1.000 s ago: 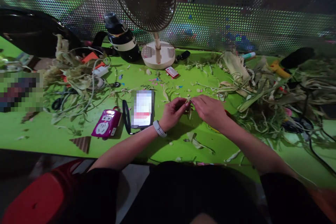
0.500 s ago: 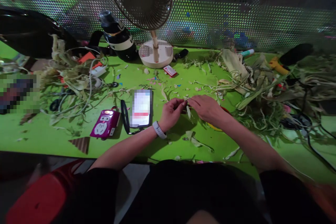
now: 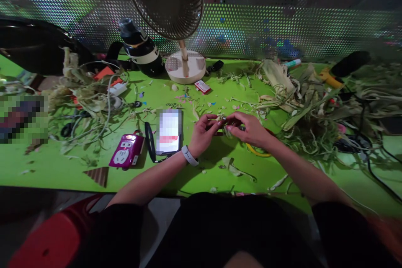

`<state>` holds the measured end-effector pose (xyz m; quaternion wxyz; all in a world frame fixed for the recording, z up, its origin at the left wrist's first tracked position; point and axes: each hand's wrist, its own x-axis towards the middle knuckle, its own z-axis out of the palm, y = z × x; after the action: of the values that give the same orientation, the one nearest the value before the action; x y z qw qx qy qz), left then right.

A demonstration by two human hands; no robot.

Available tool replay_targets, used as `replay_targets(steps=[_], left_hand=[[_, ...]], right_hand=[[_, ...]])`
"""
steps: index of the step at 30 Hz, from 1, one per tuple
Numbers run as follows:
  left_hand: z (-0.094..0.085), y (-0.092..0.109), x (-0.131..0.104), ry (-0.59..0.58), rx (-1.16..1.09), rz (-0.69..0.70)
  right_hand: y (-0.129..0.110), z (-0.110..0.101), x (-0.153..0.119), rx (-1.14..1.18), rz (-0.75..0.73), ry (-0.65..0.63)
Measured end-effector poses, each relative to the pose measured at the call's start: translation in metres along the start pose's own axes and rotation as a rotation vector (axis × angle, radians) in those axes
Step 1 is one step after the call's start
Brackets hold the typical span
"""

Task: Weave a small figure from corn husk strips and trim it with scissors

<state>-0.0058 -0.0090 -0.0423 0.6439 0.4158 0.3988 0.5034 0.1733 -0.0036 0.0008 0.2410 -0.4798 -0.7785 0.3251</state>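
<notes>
Between the fingertips of both hands is a small piece of pale dried husk [image 3: 221, 117], partly hidden by the fingers. My left hand [image 3: 204, 133], with a light band at the wrist, pinches it from the left. My right hand [image 3: 246, 127] closes on it from the right with thumb and fingers together. A yellow ring-shaped thing [image 3: 259, 150] lies beneath my right wrist. Below the hands a loose curled husk strip [image 3: 234, 167] rests on the green table [image 3: 194, 180].
A lit phone [image 3: 169, 132] and a purple socket block [image 3: 127, 150] lie left of my hands. Behind stand a fan [image 3: 185, 67] and a dark bottle [image 3: 144, 56]. Husk heaps lie at left [image 3: 91, 96] and right [image 3: 279, 77], with cables and a yellow-handled tool [image 3: 331, 78].
My right fingers have shifted from lying over the piece to pinching it, with the thumb now showing. The view has tilted slightly.
</notes>
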Motion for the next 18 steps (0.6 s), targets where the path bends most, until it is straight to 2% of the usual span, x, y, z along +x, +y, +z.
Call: replay_targets(steps=[5,12,15,18], left_hand=[[0.0,0.001,0.0,-0.026,-0.043,-0.046],[-0.001,0.001,0.002,-0.004,-0.165,-0.111],[-0.003,0.0,0.006,0.007,-0.261,-0.121],[-0.004,0.0,0.008,0.039,-0.333,-0.128]], right_hand=[[0.0,0.009,-0.001,-0.085,0.036,0.026],[0.001,0.021,-0.005,-0.344,0.0,0.167],[0.003,0.024,-0.005,-0.31,0.027,0.194],[0.005,0.024,-0.004,-0.173,0.033,0.222]])
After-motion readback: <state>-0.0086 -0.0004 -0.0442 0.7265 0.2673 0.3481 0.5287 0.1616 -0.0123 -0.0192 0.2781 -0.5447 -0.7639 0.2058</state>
